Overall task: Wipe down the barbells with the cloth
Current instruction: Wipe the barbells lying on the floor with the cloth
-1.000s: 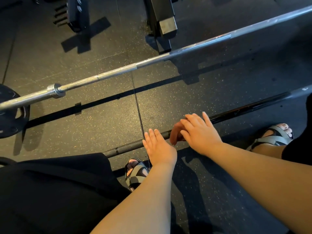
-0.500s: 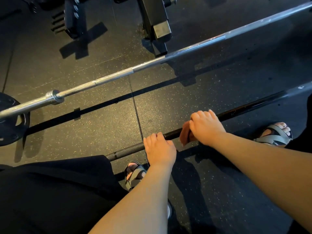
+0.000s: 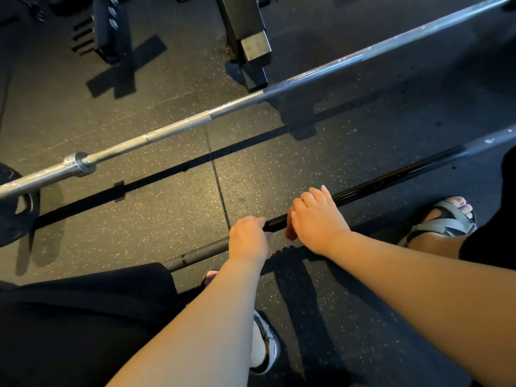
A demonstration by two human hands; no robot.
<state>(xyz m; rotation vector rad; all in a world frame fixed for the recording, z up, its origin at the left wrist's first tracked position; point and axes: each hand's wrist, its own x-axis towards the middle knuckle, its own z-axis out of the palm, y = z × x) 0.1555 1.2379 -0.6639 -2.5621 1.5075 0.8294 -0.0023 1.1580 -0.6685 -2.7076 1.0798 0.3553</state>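
A black barbell [image 3: 391, 181] lies on the rubber floor and runs diagonally from lower left to upper right. My left hand [image 3: 248, 238] grips its shaft, fingers curled over the bar. Just to the right, my right hand [image 3: 318, 219] presses a reddish-brown cloth [image 3: 290, 229] around the same bar; only the cloth's left edge shows under the fingers. A silver barbell [image 3: 237, 107] lies farther away, roughly parallel, with a collar [image 3: 78, 162] near its left end.
A black weight plate [image 3: 14, 216] sits at the left edge under the silver bar. A rack foot [image 3: 251, 48] and a weight-storage stand [image 3: 106, 29] are at the top. My sandalled feet [image 3: 444, 219] and black clothing [image 3: 83, 317] are near the black bar.
My right hand with the cloth slid right along the black bar half a second ago, then came back left close to my left hand. My left hand's fingers have curled tighter around the bar.
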